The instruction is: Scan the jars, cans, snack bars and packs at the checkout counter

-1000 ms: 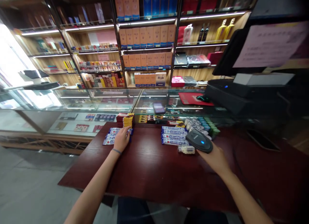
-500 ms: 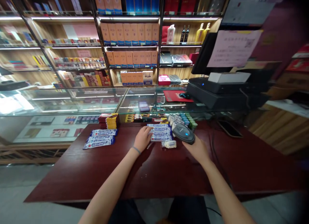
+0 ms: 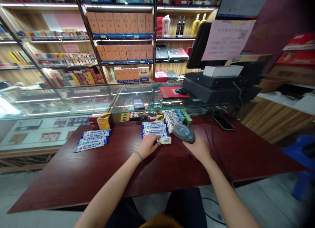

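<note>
My right hand [image 3: 198,149] is wrapped round a dark grey barcode scanner [image 3: 184,133] with a lit blue spot, held above the table. My left hand [image 3: 149,146], a grey band at its wrist, pinches the left end of a small whitish wrapped packet [image 3: 165,140]. Just beyond it lies a row of blue-and-white snack packets [image 3: 154,125], its near edge partly covered by the left fingers. Silver-wrapped pieces [image 3: 171,119] stand behind the scanner, beside blue and green ones [image 3: 185,116].
More blue-and-white packets [image 3: 92,139] lie at the left, below a stack of red-and-yellow packs [image 3: 100,120]. A phone [image 3: 223,122] and a dark cable [image 3: 216,149] are on the right. A glass display counter [image 3: 98,105] borders the table's far side.
My left hand has moved from the blue-and-white packets towards me and taken hold of the small whitish packet's end. The scanner stays in my right hand. The whole view has shifted.
</note>
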The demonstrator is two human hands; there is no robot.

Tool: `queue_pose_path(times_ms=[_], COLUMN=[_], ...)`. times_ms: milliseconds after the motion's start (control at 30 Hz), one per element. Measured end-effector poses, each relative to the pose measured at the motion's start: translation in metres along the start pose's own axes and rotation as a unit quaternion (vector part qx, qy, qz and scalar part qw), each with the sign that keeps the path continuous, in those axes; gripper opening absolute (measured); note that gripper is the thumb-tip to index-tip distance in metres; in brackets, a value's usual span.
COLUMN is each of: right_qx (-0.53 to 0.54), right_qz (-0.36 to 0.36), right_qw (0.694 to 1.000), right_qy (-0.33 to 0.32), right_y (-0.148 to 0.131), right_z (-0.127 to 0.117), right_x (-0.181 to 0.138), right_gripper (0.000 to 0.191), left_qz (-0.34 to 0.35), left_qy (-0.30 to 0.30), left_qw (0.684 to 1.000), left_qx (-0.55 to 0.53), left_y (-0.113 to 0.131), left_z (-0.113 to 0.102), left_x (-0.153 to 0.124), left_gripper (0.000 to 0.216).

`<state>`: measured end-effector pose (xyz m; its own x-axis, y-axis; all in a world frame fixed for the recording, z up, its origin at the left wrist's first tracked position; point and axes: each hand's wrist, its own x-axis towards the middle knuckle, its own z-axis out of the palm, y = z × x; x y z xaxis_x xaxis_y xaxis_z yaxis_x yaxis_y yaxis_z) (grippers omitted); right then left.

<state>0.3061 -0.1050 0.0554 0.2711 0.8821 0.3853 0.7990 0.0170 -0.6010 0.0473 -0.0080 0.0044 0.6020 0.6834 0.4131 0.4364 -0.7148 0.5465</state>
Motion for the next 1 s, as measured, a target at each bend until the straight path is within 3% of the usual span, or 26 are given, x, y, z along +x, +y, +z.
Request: queue_pose_path(times_ms=[133, 300, 433, 533, 700, 900, 1000], right_qx=[-0.002, 0.019, 0.023, 0.017, -0.017, -0.104, -0.115], right_qz=[-0.005, -0.019, -0.068, -0.102, -0.166, -0.243, -0.268], right_qw=[1.000, 1.000, 0.997, 0.994, 0.984, 0.949, 0.938], right_qy=[0.008, 0.010, -0.017, -0.028, -0.064, -0.169, -0.189], right_y=[-0.002, -0.019, -0.040, -0.055, -0.070, -0.077, -0.080], right_z=[0.001, 0.016, 0.043, 0.066, 0.090, 0.091, 0.090], right_x=[0.009, 0.027, 0.047, 0.057, 0.047, 0.017, 0.013], right_gripper=[0.042, 0.045, 0.047, 0.050, 0.048, 0.053, 0.046], left_qz=[-0.090, -0.160, -0.179, -0.203, -0.239, -0.262, -0.261], left_qy=[0.084, 0.238, 0.332, 0.388, 0.377, 0.365, 0.351], left_qw=[0.971, 0.830, 0.733, 0.685, 0.685, 0.683, 0.704], left_qx=[-0.204, -0.478, -0.566, -0.583, -0.576, -0.576, -0.560], left_y=[-0.007, -0.027, -0.047, -0.064, -0.083, -0.086, -0.083], left_z=[-0.013, -0.057, -0.089, -0.097, -0.096, -0.093, -0.093], left_x=[0.000, -0.002, -0.007, -0.011, -0.017, -0.020, -0.020], left_gripper=[0.034, 0.051, 0.041, 0.039, 0.044, 0.043, 0.045])
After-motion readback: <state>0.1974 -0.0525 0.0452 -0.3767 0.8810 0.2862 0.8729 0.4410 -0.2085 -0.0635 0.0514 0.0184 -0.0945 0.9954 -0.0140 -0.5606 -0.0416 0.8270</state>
